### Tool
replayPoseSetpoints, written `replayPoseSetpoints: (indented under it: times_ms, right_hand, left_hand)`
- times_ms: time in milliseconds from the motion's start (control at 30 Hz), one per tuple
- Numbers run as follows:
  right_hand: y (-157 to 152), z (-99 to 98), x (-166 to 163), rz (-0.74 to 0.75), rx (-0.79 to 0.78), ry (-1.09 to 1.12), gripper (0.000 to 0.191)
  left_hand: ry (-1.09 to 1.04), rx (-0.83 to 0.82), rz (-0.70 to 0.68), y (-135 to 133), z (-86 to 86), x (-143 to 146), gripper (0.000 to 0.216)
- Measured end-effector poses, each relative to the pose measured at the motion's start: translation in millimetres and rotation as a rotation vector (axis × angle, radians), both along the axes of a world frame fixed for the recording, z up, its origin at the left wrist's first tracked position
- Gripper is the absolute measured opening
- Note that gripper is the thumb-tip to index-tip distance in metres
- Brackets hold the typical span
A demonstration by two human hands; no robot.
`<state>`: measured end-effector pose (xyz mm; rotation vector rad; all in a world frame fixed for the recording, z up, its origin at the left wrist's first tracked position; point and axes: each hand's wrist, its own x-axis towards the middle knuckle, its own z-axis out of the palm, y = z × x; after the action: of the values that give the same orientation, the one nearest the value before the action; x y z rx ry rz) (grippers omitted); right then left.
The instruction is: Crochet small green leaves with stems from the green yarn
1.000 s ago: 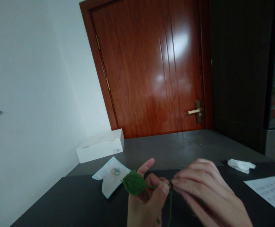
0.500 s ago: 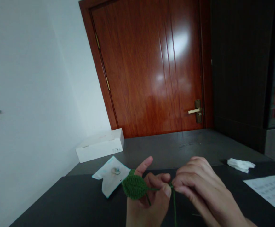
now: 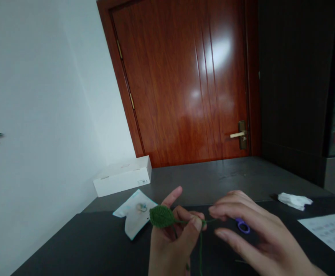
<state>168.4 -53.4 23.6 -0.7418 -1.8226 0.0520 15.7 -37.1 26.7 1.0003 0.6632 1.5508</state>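
A crocheted green leaf (image 3: pixel 161 216) rests across my left hand (image 3: pixel 174 241), whose thumb and fingers pinch its thin green stem. The index finger of that hand points up and away. Green yarn (image 3: pixel 201 249) hangs down from the pinch, and a short strand runs right toward my right hand (image 3: pixel 253 226). That hand is open, thumb and fingers apart, close to the strand's end; whether a fingertip touches it I cannot tell. Partly behind it shows a purple loop (image 3: pixel 243 226), like a scissors handle.
On the dark table (image 3: pixel 98 245) lie a white, blue-edged packet (image 3: pixel 137 220), a crumpled white tissue (image 3: pixel 294 201) and a printed sheet (image 3: pixel 331 230). A long white box (image 3: pixel 124 178) stands against the wall. Beyond the table is a brown door (image 3: pixel 179 84).
My right hand has come off the stem end and spread its fingers, uncovering the purple loop. My left hand, with the leaf, has shifted slightly left.
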Motion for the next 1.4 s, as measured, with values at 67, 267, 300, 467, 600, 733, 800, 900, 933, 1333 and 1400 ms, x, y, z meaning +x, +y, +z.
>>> replayPoseSetpoints:
  times_ms: [67,267,300,467,600,733,800,900,933,1333,1400]
  right_hand:
    - [-2,2.6,1,-0.055,0.216,-0.116,0.025]
    - [-1,3.9,-1,-0.149,0.354,-0.203,0.013]
    - [0,2.7,-1,-0.163,0.363,-0.199,0.013]
    - [6,-9.1,-2,-0.190,0.400,-0.167,0.022]
    - [5,-8.8,0,-0.156,0.418,-0.180,0.024]
    - [0,2.1,5,-0.103,0.436,-0.287,0.015]
    - [-2,4.1,9,-0.086,0.420,-0.346,0.013]
    - [-1,0.7,16,-0.061,0.370,-0.414,0.018]
    - [0,-1.0,17,-0.055,0.359,-0.437,0.019]
    - [-8,-5.1,-6,-0.036,-0.028,-0.087,0.019]
    - [-8,-10.4,-9,-0.006,-0.195,0.006,0.019]
  left_hand:
    - [-0.058,-0.062,-0.086,1,-0.4,-1,0.050]
    - [-0.083,-0.064,-0.189,1,-4.9,0,0.053]
    - [-0.070,-0.055,-0.189,1,-5.3,0,0.053]
    - [-0.001,-0.064,-0.235,1,-5.8,-3,0.056]
    - [-0.021,-0.124,-0.300,2,-6.2,-6,0.059]
    - [-0.037,-0.254,-0.383,3,-4.8,-8,0.064]
    - [-0.043,-0.308,-0.416,4,-4.2,-10,0.066]
    - [-0.038,-0.327,-0.448,5,-5.0,-10,0.067]
    - [-0.033,-0.318,-0.450,5,-5.6,-10,0.067]
    - [0.016,0.000,-0.181,-5,-4.8,1,0.053]
    - [-0.003,0.070,-0.112,-7,-4.6,5,0.050]
